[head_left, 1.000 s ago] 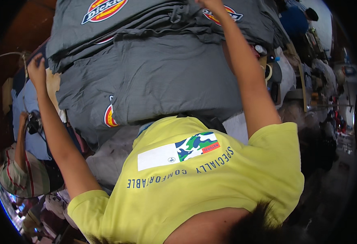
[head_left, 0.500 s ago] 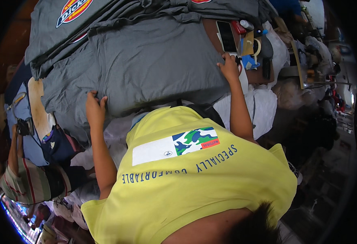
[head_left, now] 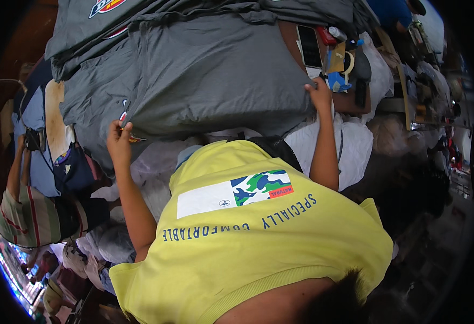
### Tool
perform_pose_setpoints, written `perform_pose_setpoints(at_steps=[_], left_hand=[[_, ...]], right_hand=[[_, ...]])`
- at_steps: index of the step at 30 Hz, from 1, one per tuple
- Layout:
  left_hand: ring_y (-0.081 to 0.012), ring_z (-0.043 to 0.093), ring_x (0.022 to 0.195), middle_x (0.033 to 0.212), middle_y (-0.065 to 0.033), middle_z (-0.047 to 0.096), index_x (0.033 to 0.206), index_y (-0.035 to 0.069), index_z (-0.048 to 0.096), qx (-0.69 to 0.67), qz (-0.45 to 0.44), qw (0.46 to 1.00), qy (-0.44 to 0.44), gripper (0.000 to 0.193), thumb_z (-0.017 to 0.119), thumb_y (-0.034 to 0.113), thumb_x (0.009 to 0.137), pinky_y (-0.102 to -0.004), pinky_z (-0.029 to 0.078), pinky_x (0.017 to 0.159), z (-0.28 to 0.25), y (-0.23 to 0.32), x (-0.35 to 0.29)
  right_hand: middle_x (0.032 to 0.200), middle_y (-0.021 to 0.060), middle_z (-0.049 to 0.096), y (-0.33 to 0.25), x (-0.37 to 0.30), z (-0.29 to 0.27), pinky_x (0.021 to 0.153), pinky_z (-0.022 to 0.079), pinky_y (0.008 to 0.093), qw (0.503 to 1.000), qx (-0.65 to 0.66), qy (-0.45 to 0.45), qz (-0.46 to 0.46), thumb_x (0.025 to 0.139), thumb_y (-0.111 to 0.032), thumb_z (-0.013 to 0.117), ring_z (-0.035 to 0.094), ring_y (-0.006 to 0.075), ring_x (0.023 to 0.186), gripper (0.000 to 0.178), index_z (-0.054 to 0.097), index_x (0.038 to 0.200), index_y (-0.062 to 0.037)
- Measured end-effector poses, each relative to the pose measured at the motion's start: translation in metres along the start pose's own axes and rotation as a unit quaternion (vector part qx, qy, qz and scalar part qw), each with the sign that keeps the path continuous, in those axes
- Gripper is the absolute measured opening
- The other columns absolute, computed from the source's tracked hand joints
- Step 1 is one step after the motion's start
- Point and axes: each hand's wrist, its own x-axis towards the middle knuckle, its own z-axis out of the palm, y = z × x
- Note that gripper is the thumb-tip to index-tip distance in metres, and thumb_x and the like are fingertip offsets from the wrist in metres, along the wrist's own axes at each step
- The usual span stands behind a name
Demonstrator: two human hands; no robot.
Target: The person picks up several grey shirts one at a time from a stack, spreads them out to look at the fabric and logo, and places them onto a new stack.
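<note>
A dark grey T-shirt [head_left: 210,81] lies spread across the table in front of me. My left hand [head_left: 120,141] pinches the near left part of its cloth, and a bit of a coloured print shows beside the fingers, under the lifted edge. At the near right corner, my right hand [head_left: 320,96] is closed on the cloth between thumb and fingers. Between the two hands the near edge hangs over the table's front. More grey shirts [head_left: 86,40] with a bright printed badge lie beneath and beyond it.
Right of the cloth lie a phone [head_left: 308,46], a tape roll [head_left: 348,63], a red box [head_left: 326,36] and a dark oblong object [head_left: 360,94]. White plastic bags [head_left: 350,146] hang below. At left, a co-worker in a striped shirt [head_left: 37,216] works beside blue cloth [head_left: 53,156].
Both hands have closed on the shirt's near edge. The left one has lifted cloth, uncovering part of a print; the right has moved slightly right and nearer.
</note>
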Motion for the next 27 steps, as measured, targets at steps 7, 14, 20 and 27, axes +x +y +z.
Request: perform_pose_setpoints(at_steps=[7, 14, 20, 27], left_hand=[[-0.0055, 0.046, 0.051, 0.072, 0.0, 0.053, 0.09, 0.005, 0.05, -0.217, 0.133, 0.963, 0.093, 0.01, 0.057, 0.009, 0.084, -0.0166, 0.037, 0.046, -0.057, 0.094, -0.016], [-0.0055, 0.043, 0.044, 0.065, -0.0036, 0.054, 0.098, 0.002, 0.048, 0.034, 0.187, 0.967, 0.171, 0.021, 0.054, 0.019, 0.087, -0.0174, 0.031, 0.041, -0.101, 0.16, -0.03], [-0.0258, 0.061, 0.076, 0.086, -0.0203, 0.058, 0.099, -0.006, 0.046, -0.061, 0.416, 0.868, 0.264, 0.027, 0.054, 0.016, 0.086, -0.0297, 0.052, 0.069, -0.14, 0.185, -0.036], [-0.0156, 0.058, 0.084, 0.099, -0.0086, 0.059, 0.108, 0.0, 0.057, 0.109, 0.254, 0.948, 0.16, 0.043, 0.061, 0.033, 0.081, -0.0252, 0.043, 0.079, -0.106, 0.246, 0.11]], right_hand=[[0.078, 0.0037, 0.059, -0.007, -0.014, -0.114, 0.042, 0.038, 0.0185, 0.812, 0.583, 0.026, 0.027, 0.078, -0.015, 0.064, 0.055, 0.0089, 0.054, 0.024, 0.051, 0.097, -0.0059], [0.081, 0.0044, 0.06, -0.026, -0.024, -0.186, 0.047, 0.044, 0.0204, 0.793, 0.607, 0.029, -0.05, 0.078, -0.02, 0.064, 0.056, 0.0106, 0.058, 0.034, 0.047, 0.105, -0.0058], [0.097, 0.0064, 0.057, -0.024, -0.029, -0.217, 0.068, 0.046, 0.0259, 0.702, 0.68, 0.103, -0.184, 0.082, -0.016, 0.057, 0.056, 0.0142, 0.081, 0.03, 0.046, 0.107, -0.0038], [0.102, 0.0043, 0.056, -0.073, 0.135, -0.208, 0.082, 0.04, 0.0255, 0.814, 0.546, -0.097, -0.173, 0.081, -0.02, 0.058, 0.055, 0.0155, 0.09, 0.037, 0.048, 0.113, -0.0038]])
